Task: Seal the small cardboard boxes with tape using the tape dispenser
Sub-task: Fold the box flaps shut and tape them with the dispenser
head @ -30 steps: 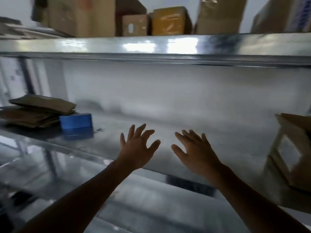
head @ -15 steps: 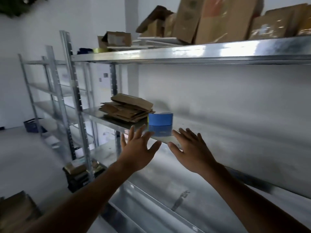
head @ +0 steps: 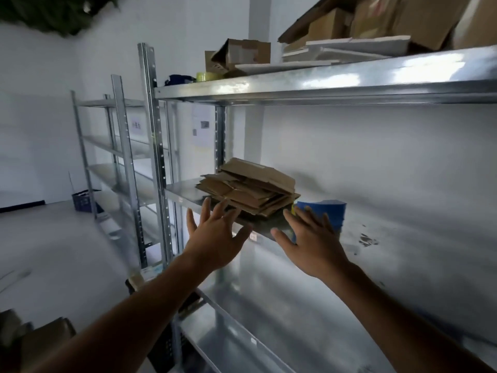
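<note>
A pile of flattened cardboard boxes (head: 250, 188) lies at the left end of the middle metal shelf (head: 183, 191). A blue roll of tape (head: 332, 211) stands just right of the pile. My left hand (head: 215, 235) is raised in front of the pile's lower left corner, fingers spread, holding nothing. My right hand (head: 312, 238) is raised with spread fingers in front of the blue roll and partly hides it. I cannot tell whether either hand touches the shelf or the pile. No tape dispenser is in view.
The top shelf (head: 322, 84) carries cardboard boxes (head: 242, 55), white boards and a yellowish tape roll (head: 205, 76). A second metal rack (head: 118, 146) stands to the left, with a blue basket (head: 83, 199) on the floor. More boxes lie at the bottom left.
The view has swung left and the cardboard pile now sits just beyond my hands. Both hands stay raised and open, now level with the pile and the blue roll.
</note>
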### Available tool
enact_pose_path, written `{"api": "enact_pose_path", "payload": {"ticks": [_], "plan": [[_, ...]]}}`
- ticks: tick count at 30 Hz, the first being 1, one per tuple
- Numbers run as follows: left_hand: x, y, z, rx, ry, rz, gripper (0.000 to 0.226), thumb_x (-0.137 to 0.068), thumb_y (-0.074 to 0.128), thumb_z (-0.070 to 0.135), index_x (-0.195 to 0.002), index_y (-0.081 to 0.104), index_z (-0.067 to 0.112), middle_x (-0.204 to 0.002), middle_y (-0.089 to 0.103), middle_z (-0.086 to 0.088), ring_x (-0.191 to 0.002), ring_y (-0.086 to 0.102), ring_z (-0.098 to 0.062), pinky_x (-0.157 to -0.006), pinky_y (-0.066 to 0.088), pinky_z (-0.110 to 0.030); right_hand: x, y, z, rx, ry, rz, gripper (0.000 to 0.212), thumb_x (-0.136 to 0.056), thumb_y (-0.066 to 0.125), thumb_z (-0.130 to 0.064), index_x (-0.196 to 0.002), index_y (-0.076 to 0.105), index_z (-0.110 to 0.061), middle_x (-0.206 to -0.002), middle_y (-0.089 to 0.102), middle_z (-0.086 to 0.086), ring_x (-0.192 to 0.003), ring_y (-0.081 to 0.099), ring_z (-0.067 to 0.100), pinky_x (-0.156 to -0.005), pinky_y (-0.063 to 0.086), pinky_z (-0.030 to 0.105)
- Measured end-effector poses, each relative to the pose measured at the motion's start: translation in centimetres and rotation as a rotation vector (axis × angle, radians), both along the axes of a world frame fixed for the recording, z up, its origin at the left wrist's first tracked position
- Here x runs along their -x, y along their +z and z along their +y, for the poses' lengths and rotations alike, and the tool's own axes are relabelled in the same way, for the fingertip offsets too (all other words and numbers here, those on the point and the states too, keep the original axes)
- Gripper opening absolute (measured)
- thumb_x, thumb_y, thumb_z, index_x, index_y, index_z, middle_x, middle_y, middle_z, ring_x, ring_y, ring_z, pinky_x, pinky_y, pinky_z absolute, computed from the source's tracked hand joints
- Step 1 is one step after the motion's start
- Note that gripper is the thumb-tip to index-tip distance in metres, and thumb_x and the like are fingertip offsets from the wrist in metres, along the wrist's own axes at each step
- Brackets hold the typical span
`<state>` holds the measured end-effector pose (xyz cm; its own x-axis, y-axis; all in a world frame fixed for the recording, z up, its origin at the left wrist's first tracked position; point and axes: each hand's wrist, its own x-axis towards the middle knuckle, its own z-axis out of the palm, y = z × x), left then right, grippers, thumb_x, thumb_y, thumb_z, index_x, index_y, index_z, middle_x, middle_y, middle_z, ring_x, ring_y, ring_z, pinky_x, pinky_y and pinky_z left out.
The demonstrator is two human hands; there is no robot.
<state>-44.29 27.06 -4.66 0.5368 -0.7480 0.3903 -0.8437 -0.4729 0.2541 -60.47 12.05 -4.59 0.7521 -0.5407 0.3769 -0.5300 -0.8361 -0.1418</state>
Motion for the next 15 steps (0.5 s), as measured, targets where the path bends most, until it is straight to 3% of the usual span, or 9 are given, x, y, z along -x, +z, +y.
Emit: {"api": "enact_pose_path", "payload": {"ticks": [3, 7, 15], "plan": [[-5.2, 0.9, -2.7, 0.009, -0.012, -0.020, 0.065, -0.099, 0.029, 0.067, -0.156, 0.031, 0.036, -0.170, 0.009, 0.005, -0.155, -0.014, -0.028, -0.120, -0.012, -0.065, -4.2, 0.6, -2.8, -0.007, 0.010, -0.022, 0.075, -0.097, 0.022, -0.071, -0.158, 0.028, -0.027, -0.167, 0.020, -0.002, -0.155, 0.008, 0.020, -0.126, 0.003, 0.049], [-11.3, 2.1, -6.8, 0.030, -0.027, -0.030, 0.068, -0.096, 0.027, 0.072, -0.155, 0.032, 0.039, -0.170, 0.009, 0.008, -0.156, -0.014, -0.025, -0.119, -0.012, -0.066, -8.9, 1.6, -6.7, 0.020, -0.037, -0.042, 0.096, -0.083, 0.001, -0.080, -0.158, 0.029, -0.027, -0.166, 0.024, -0.004, -0.155, 0.012, 0.020, -0.126, 0.005, 0.050], [-21.2, 4.7, -14.0, -0.003, -0.082, -0.012, 0.067, -0.097, 0.027, 0.070, -0.156, 0.028, 0.038, -0.169, 0.006, 0.008, -0.156, -0.015, -0.027, -0.120, -0.009, -0.065, -17.1, 3.2, -12.3, -0.007, -0.167, 0.004, 0.080, -0.094, 0.011, -0.076, -0.158, 0.024, -0.030, -0.168, 0.017, 0.000, -0.156, 0.004, 0.024, -0.125, 0.005, 0.052]]}}
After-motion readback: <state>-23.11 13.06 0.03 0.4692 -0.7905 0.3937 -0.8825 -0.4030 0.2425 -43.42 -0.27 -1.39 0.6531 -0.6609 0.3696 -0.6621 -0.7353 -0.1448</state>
